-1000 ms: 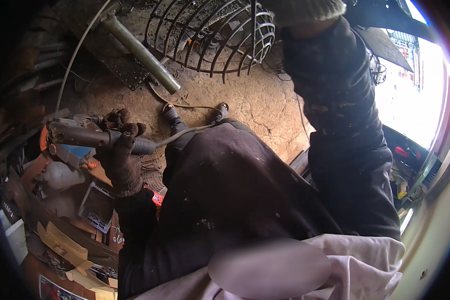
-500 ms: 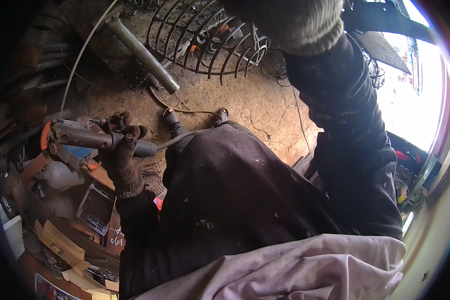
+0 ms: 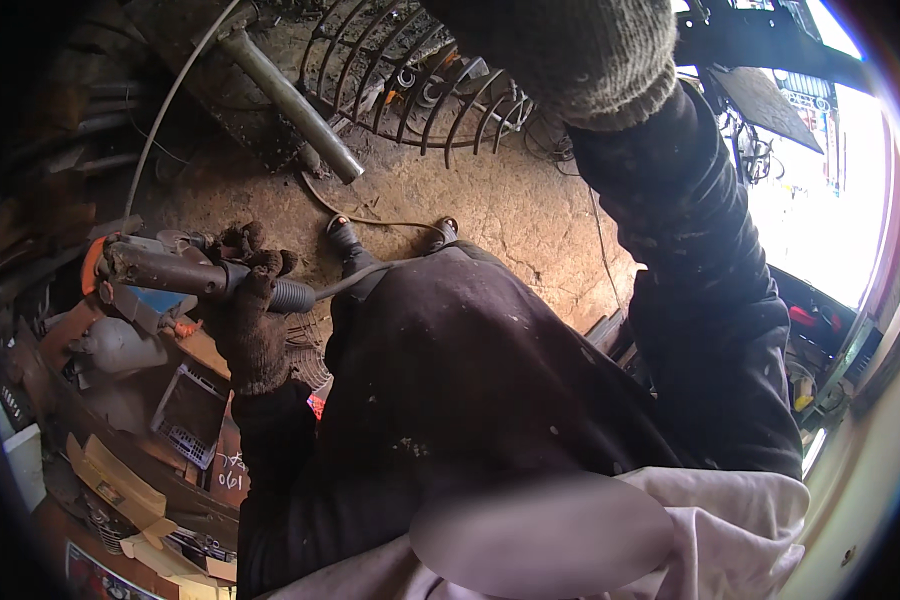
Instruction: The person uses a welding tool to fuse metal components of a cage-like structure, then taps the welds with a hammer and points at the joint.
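In a dirty brown knit glove, my left hand (image 3: 255,325) is closed round the rear of a dark, corded angle grinder (image 3: 175,272). An orange disc (image 3: 93,265) shows nearly edge-on at its left end. From its ribbed sleeve, a grey cable (image 3: 355,282) runs right across my leg. My right hand (image 3: 590,60), in a grey knit glove, is raised at the top edge of the picture. Its fingers are cut off or hidden there, so what it touches does not show. Close beside it is a dark metal beam (image 3: 770,45).
A metal pipe (image 3: 295,105) and a rack of curved bars (image 3: 400,90) lie ahead of my feet. Left of me are a grey rounded vessel (image 3: 120,345), a plastic crate (image 3: 190,415) and an open cardboard box (image 3: 120,485). A thin cable (image 3: 160,120) hangs at upper left.
My right hand has shifted slightly left, and more of the dark beam beside it shows. My left hand keeps its grip on the angle grinder with almost no movement.
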Available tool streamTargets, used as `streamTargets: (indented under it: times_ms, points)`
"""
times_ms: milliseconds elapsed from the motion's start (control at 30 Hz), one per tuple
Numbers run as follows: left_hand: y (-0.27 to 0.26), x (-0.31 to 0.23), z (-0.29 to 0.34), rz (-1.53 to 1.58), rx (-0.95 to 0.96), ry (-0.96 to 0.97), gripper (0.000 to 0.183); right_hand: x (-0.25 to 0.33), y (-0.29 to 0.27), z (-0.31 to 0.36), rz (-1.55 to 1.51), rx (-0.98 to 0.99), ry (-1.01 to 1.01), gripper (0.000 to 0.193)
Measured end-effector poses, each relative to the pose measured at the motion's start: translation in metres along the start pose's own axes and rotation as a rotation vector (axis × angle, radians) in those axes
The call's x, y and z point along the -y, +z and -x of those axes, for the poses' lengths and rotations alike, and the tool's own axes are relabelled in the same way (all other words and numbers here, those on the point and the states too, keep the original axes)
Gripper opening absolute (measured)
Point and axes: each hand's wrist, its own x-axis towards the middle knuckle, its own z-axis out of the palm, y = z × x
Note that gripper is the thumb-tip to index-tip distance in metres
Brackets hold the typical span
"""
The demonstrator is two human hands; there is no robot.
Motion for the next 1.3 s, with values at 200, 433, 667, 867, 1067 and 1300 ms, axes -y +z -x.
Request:
streamTargets:
  times_ms: [200, 433, 667, 867, 1067, 1300]
  points:
    - [0.003, -0.005, 0.003, 0.022, 0.015, -0.019, 0.101, -0.005, 0.000, -0.001, -0.301, -0.029, 0.032, 0.028]
    - [-0.007, 0.008, 0.002, 0.071, 0.056, -0.014, 0.099, 0.021, -0.019, 0.025, -0.207, -0.454, 0.203, 0.029]
    - [-0.013, 0.007, 0.003, 0.024, 0.056, -0.070, 0.096, 0.025, -0.033, 0.020, 0.934, 0.059, -0.207, 0.047]
    - [-0.001, -0.006, -0.002, 0.012, 0.106, -0.076, 0.096, 0.039, 0.004, 0.035, 0.771, -0.036, -0.118, 0.038]
    - [-0.014, -0.002, -0.006, -0.079, 0.125, -0.027, 0.095, 0.025, 0.015, 0.033, 0.527, -0.083, -0.087, 0.032]
    - [-0.012, 0.002, -0.001, 0.006, 0.102, -0.112, 0.093, 0.001, 0.010, 0.024, 0.216, -0.020, -0.069, 0.029]
